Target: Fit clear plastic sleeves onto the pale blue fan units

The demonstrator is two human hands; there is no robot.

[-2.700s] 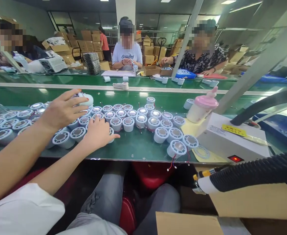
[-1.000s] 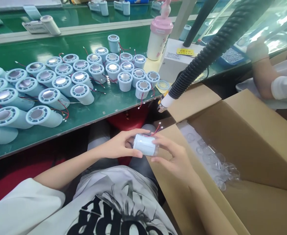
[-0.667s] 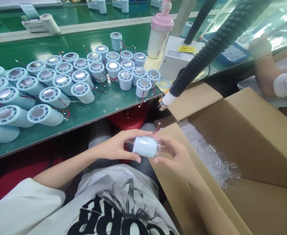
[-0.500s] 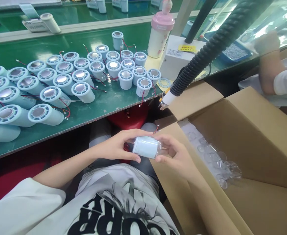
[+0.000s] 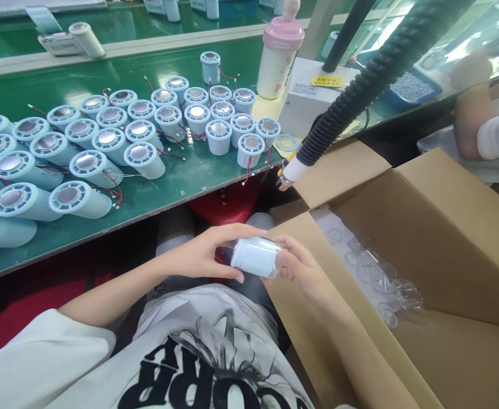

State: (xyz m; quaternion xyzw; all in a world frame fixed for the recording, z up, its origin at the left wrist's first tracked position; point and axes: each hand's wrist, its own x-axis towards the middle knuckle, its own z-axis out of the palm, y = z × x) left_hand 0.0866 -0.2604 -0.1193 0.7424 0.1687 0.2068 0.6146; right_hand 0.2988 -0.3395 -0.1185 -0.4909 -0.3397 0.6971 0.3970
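Observation:
Above my lap I hold a light-blue plastic cylinder (image 5: 256, 257) lying on its side. My left hand (image 5: 209, 253) wraps round its left end, with the thumb below and the fingers over the top. At the other end is a clear plastic cover (image 5: 276, 262), partly hidden by fingers. My right hand (image 5: 303, 270) is closed on this covered end, its fingers bent and slightly blurred. Many similar light-blue cylinders (image 5: 141, 152) with silver discs and thin red wires stand or lean in rows on the green bench (image 5: 177, 184).
An open cardboard box (image 5: 403, 238) on my right contains clear plastic caps (image 5: 369, 272). A black corrugated hose (image 5: 347, 108) with a metal nozzle hangs above it. A pink-lidded bottle (image 5: 280, 57) and a white device (image 5: 309, 94) stand behind. At far right, a co-worker's arm (image 5: 471, 119) is blurred.
My right hand has moved slightly and its fingers have curled in against the covered end. The red wire above the held cylinder no longer shows. The rearmost cylinder on the bench has shifted slightly right.

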